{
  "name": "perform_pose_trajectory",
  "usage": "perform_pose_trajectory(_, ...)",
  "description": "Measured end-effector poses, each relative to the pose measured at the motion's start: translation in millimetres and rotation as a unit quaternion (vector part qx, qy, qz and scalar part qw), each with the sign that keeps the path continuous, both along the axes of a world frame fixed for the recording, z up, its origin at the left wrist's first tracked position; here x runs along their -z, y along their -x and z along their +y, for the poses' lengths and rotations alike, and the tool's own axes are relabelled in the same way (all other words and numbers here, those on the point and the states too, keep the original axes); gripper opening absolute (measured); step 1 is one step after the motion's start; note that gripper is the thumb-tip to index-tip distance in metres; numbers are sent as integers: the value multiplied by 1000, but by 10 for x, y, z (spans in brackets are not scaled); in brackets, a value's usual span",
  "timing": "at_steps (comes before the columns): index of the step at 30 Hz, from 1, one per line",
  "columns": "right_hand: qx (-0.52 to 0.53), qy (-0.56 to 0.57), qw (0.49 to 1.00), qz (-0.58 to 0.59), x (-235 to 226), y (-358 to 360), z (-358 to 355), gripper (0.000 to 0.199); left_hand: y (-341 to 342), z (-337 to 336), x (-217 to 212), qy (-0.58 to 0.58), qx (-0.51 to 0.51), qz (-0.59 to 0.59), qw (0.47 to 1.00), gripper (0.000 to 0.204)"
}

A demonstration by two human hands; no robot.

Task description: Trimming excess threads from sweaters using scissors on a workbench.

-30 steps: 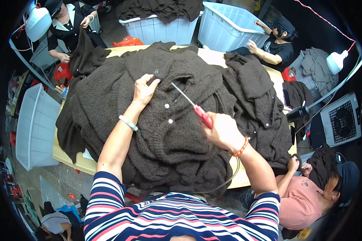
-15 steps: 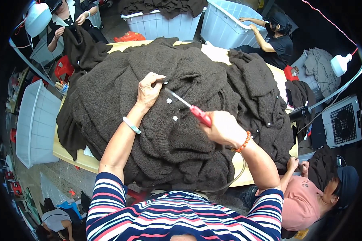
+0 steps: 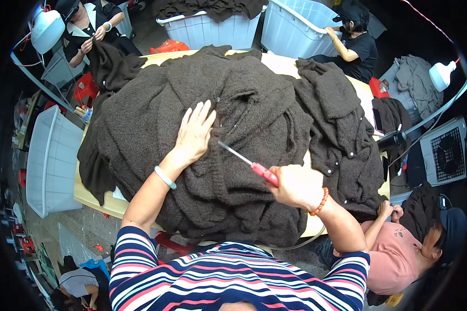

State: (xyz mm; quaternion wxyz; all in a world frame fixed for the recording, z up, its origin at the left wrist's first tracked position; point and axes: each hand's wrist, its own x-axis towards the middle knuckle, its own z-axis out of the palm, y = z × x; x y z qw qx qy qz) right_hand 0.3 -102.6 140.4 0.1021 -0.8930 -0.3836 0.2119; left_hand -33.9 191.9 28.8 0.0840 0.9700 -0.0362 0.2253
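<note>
A large dark brown knit garment (image 3: 140, 119) lies heaped over the table in front of me. My left hand (image 3: 194, 136) rests flat on it, fingers stretched out and a little apart, left of the knit's front edge. In my right hand (image 3: 298, 185) is an air blow gun (image 3: 264, 173) with a red handle and thin metal nozzle. The nozzle tip points up and left at the ribbed band, a short way from my left fingers. A thin hose (image 3: 308, 239) hangs below my right wrist. Above my left fingertips sits a small shiny button (image 3: 218, 99).
More brown knitwear (image 3: 337, 124) with pale buttons covers the table's right side. A co-worker in pink (image 3: 392, 254) sits close at right; others work at the far left and far right. Large white bins (image 3: 210, 33) stand beyond the table, another bin (image 3: 49, 160) at left. Lamps hang either side.
My left hand has gone from pinching the garment's edge to lying flat on it, slightly lower. The blow gun has moved down and right. The two white buttons near its nozzle no longer show.
</note>
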Motion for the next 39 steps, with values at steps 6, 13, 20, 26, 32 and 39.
perform_pose_trajectory(6, -5, -11, 999, 40, 167, 143, -150, 26, 430, -193, -89, -7, 121, 109, 987, 57)
perform_pose_trajectory(13, 7, -49, 993, 104, 465, 350, -454, 22, 512, -342, -104, -24, 112, 23, 993, 38)
perform_pose_trajectory(20, 221, -102, 968, 67, 817, 267, -1272, 22, 455, -300, -450, -108, 97, 6, 989, 17)
perform_pose_trajectory(26, 310, -121, 940, 72, 1096, 234, -1826, 20, 231, -1117, -822, -91, 25, 53, 994, 33)
perform_pose_trajectory(32, 277, -151, 947, 57, 1048, 121, -1839, 17, -658, -1953, 351, 378, -50, 290, 878, 31)
perform_pose_trajectory(39, 169, -142, 970, 105, 1118, 329, -1943, 20, -655, -1800, 878, 546, -37, 234, 804, 26)
